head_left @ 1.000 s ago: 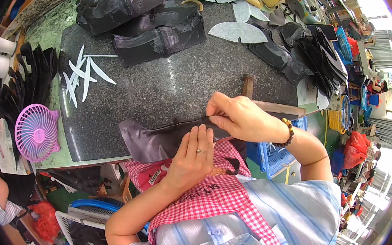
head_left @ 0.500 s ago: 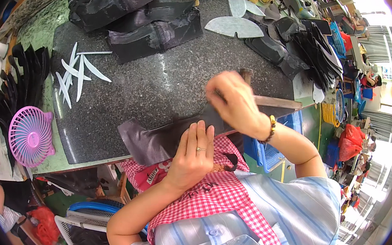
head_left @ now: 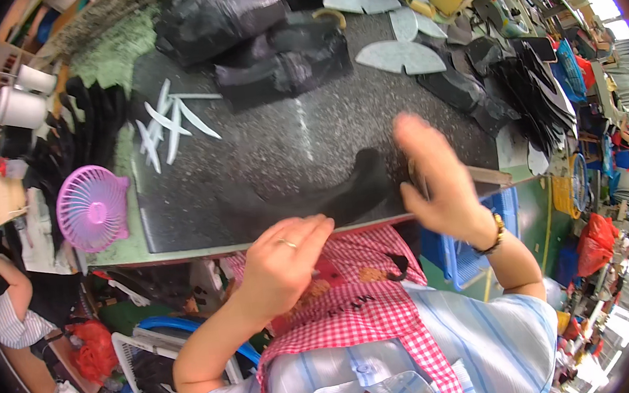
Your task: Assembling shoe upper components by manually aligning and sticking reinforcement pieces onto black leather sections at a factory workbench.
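Note:
A curved black leather-like piece lies along the near edge of the dark speckled stone slab, its left end smeared by motion. My left hand is at its near edge, fingers pressed together and bent onto that edge; the thumb is hidden. Just beyond the piece's right end, my right hand is raised and blurred, with fingers stretched and thumb apart, holding nothing visible. Partly behind it lies a hammer with a wooden handle.
White curved strips lie at the slab's left, near a pink fan. Black stacked pieces and pale grey shaped pieces lie at the back. More black pieces are at right. A blue crate stands below the table.
My left hand has gone from lying flat on the piece to bent at its near edge. The piece now lies flatter, its shiny left flap no longer showing. My right hand has opened and moved right.

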The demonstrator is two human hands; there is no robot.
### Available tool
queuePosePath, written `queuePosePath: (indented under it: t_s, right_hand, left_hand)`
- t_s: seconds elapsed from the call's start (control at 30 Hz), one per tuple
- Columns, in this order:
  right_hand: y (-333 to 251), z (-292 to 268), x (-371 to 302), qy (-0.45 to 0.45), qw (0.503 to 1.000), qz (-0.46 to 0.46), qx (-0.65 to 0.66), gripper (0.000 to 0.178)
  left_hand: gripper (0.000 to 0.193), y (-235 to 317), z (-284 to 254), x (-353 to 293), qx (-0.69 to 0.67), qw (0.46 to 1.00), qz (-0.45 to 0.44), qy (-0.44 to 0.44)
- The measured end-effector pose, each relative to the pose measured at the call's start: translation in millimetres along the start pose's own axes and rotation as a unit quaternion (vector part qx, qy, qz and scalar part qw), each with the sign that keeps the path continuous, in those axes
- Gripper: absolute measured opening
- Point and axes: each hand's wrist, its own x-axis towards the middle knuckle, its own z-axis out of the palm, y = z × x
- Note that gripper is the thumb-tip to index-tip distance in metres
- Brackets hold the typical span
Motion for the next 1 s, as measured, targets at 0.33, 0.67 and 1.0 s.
queuePosePath:
  t_s: [0.33,0.67,1.0]
  right_hand:
    - [-47.4,39.5,65.2,-0.176,0.719,0.077,0.668,0.021]
    - [15.4,8.7,73.7,-0.082,0.818,0.115,0.558,0.032]
    - [44.1,13.4,104.4,-0.033,0.987,0.037,0.152,0.036]
  left_hand:
    - [0.033,-1.3,-15.7,16.6,-0.682,0.689,-0.181,0.163]
    - [0.014,-60.7,-180.7,12.0,0.321,0.854,-0.120,0.390]
    - [0.046,-264.8,-298.3,-107.6,0.422,0.760,-0.420,0.259]
